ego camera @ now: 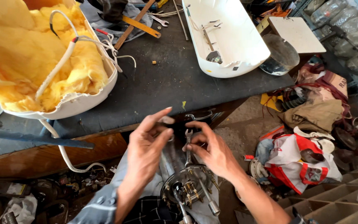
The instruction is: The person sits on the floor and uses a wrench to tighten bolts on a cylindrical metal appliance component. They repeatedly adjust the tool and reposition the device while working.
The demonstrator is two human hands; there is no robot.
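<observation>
A dark-topped workbench with a wooden edge stands in bright daylight over a dusty concrete floor strewn with rags and bags, while metal shelving holding clear bottles fills the right corner.

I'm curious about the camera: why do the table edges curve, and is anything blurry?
Head view: wide-lens distortion bows the dark table; daylight is bright on the yellow insulation; the left hand looks slightly motion-blurred; the right hand and wrench are sharper.

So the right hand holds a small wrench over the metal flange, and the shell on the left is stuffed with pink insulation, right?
Not quite: the insulation in the shell is yellow, as the head view shows. The right hand does hold a small wrench over the flange.
</observation>
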